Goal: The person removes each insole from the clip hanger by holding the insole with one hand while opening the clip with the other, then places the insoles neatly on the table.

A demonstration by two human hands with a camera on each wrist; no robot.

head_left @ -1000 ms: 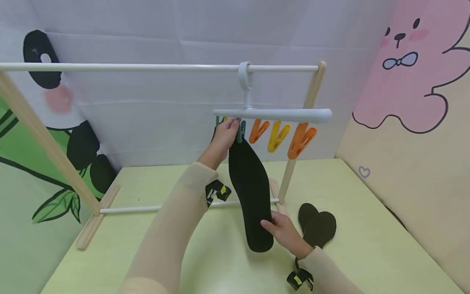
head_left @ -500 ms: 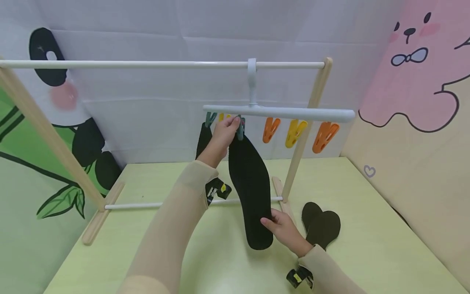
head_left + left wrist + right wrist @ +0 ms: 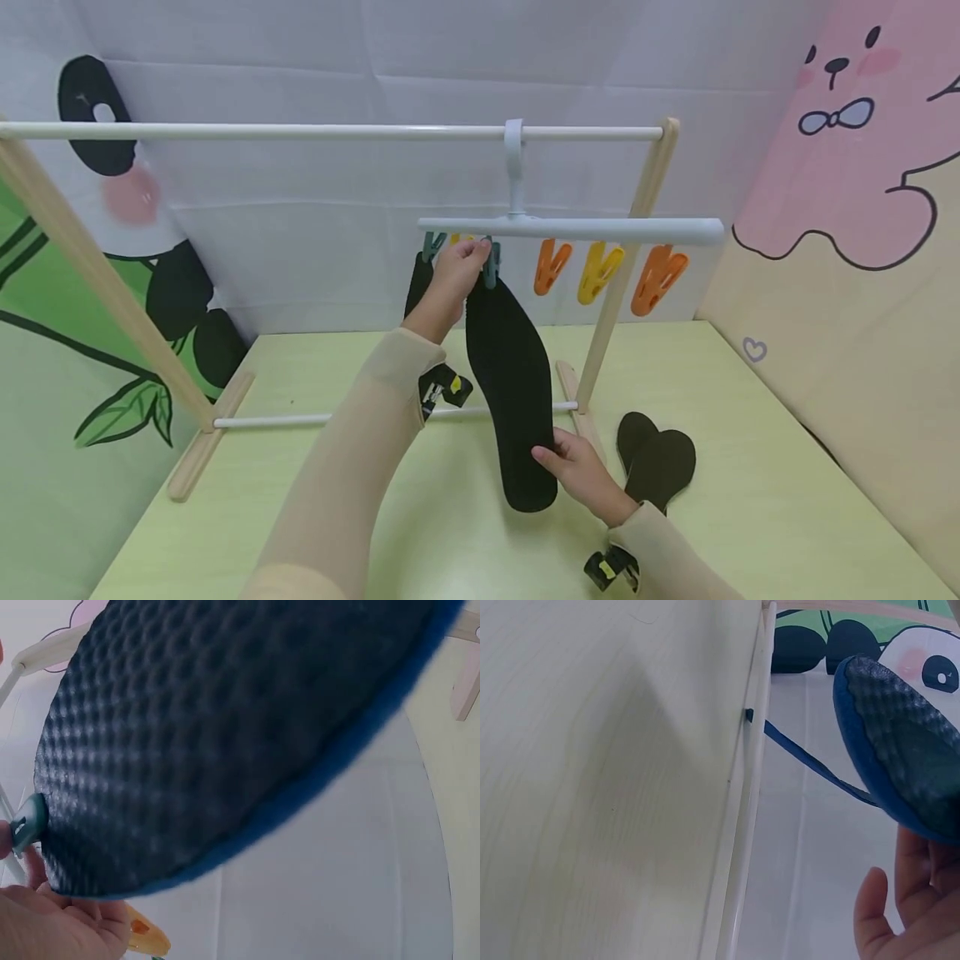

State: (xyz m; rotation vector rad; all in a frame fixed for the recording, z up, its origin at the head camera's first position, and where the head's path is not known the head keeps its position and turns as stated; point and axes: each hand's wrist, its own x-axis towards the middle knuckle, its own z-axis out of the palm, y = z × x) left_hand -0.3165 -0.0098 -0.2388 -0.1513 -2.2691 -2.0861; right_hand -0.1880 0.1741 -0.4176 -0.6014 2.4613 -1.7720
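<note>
"What's furthest left?"

"A slanting wooden leg under a white rail. Next, a rear insole, black, hanging beneath a rear clip at the left end of the white hanger. The hanger hooks over the rail."

"Then the left hand?"

"Yes, in front of the rear insole. Its grip is clamped on the teal clip, thumb and fingers pinching it at the top of the front insole. I can't tell how firmly the clip bites."

"And the front insole?"

"Below the hanger, above the desk, bumpy and blue-edged on its other face."

"Further right?"

"Three clips hang in a row: orange, yellow, orange. Below them the right hand has its grip together on the front insole's lower edge. Just beyond, two overlapping insoles lie on the desk."
</note>
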